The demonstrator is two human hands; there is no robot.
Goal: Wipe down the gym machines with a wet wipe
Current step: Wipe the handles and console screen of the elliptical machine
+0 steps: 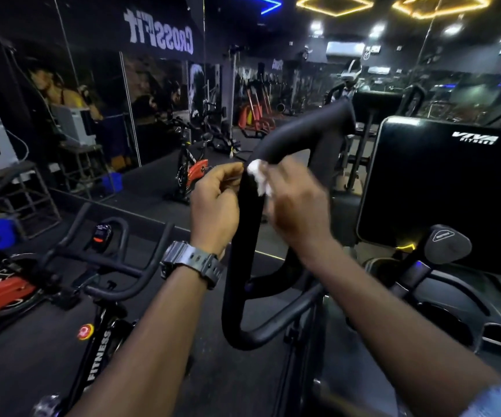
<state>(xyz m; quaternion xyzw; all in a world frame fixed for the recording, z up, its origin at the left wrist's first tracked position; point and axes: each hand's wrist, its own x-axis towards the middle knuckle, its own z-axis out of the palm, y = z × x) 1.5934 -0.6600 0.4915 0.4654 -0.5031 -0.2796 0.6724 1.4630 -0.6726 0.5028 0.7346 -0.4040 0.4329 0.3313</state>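
The person stands at a black gym machine and both hands are up on its curved handlebar (pixel 244 224). The right hand (pixel 295 206) holds a crumpled white wet wipe (pixel 258 176) against the bar, with the fingers curled around the wipe and the bar together. This hand looks blurry. The wipe sticks out past the fingertips, on the side that faces the other hand. The left hand (pixel 214 206) is just beside the bar on its other side. Its fingers are bent and bunched close, with the tips next to the bar near the wipe, but I cannot tell if they pinch anything. A dark wristwatch (pixel 192 263) sits on the left wrist. Past the right fingers is a big black screen panel (pixel 441 188) with white letters on it. Below the left hand stands a spin bike (pixel 98 266) with a red wheel cover. Farther off, beyond the fingertips, a wall mirror (pixel 92 85) shows more gym gear.
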